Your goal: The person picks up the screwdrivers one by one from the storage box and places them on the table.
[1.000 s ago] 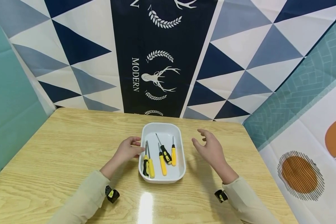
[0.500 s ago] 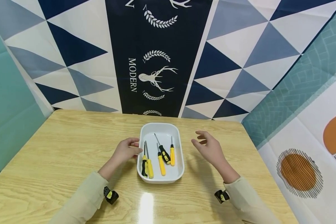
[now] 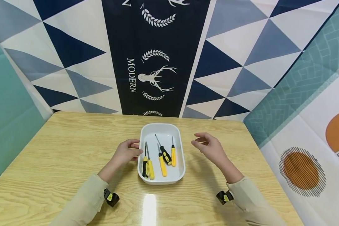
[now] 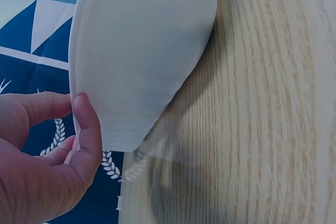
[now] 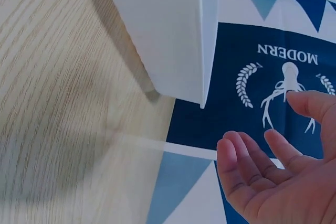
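Observation:
A white plastic tray (image 3: 161,181) with rounded corners stands on the wooden table, holding several screwdrivers. On its left side lie a black-and-yellow screwdriver (image 3: 145,169) and a yellow-handled screwdriver (image 3: 151,169). Farther right are a yellow screwdriver (image 3: 162,166), a black screwdriver (image 3: 166,156) crossing close to it, and a small orange-yellow screwdriver (image 3: 173,156). My left hand (image 3: 127,151) pinches the tray's left rim between thumb and fingers, as the left wrist view shows. My right hand (image 3: 212,149) hovers right of the tray, apart from it, fingers loosely bent and holding nothing.
The wooden table (image 3: 73,141) reaches back to a wall covering (image 3: 158,40) with triangles and a deer print. A teal panel (image 3: 11,110) bounds the left side, and a patterned cloth (image 3: 308,169) the right. Light glares off the table's front.
The head view has shifted slightly, moving the tray a little left in the picture. The thumb and fingers of my right hand have drawn somewhat closer together. My left hand stays at the rim.

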{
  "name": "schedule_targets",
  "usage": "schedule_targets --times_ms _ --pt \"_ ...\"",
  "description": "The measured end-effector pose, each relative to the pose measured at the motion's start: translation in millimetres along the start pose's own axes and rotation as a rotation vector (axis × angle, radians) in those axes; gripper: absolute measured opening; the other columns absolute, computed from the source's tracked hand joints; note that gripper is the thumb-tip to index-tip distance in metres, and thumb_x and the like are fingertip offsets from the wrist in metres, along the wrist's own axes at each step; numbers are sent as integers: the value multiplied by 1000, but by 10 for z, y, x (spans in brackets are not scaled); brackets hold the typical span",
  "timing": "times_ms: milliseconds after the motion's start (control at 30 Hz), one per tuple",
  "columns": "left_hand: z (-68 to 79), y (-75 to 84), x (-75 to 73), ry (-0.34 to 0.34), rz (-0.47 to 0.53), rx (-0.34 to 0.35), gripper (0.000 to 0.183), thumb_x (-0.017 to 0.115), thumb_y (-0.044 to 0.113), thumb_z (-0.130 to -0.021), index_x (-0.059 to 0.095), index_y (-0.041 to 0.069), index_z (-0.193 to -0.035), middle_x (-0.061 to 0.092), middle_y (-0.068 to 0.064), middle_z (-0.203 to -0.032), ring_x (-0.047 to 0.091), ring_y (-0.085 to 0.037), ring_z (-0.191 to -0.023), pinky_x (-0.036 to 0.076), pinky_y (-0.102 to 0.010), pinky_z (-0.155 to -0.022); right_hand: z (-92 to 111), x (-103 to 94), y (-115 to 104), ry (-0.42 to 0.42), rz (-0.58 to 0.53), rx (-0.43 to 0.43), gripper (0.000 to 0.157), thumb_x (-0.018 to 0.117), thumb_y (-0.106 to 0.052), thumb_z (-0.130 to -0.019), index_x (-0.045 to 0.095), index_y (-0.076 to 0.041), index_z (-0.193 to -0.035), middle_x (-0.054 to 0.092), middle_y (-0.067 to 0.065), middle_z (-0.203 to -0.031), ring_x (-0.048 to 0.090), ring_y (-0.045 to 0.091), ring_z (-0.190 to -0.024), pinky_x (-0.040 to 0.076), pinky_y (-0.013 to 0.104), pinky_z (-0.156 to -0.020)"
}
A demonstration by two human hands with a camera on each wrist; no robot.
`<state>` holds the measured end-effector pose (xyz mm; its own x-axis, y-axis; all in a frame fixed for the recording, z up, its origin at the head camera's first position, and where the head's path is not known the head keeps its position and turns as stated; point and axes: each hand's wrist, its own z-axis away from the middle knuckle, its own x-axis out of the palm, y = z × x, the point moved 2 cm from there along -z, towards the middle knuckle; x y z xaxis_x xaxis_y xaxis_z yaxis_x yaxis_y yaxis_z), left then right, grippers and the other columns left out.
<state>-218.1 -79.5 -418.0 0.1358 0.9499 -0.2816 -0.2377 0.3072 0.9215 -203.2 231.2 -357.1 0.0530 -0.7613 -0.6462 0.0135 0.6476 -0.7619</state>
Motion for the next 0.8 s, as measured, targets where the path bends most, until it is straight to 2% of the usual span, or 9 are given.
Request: schedule_targets --times_ms 333,600,800 --pt "0 5 2 3 10 -20 48 65 8 -86 49 7 -131 56 -14 -112 59 -17 -86 57 -27 -67 2 149 -50 -76 -99 25 44 64 -32 -88 55 -11 -127 62 12 -113 60 22 -95 55 35 -76" --pt "-4 -14 10 -1 39 -8 47 65 7 -86 50 6 -131 55 -14 -110 59 -16 -83 57 -28 -66 17 282 -156 -100 -121 31 44 66 -27 -87 56 -9 -126 63 10 -110 60 18 -91 54 29 -72" --pt "-9 -20 14 1 35 -19 48 65 7 -86 49 8 -131 55 -13 -110 58 -17 -85 57 -29 -68 24 383 -236 -128 -134 30 40 67 -24 -87 58 -12 -123 64 9 -107 60 16 -88 54 28 -70"
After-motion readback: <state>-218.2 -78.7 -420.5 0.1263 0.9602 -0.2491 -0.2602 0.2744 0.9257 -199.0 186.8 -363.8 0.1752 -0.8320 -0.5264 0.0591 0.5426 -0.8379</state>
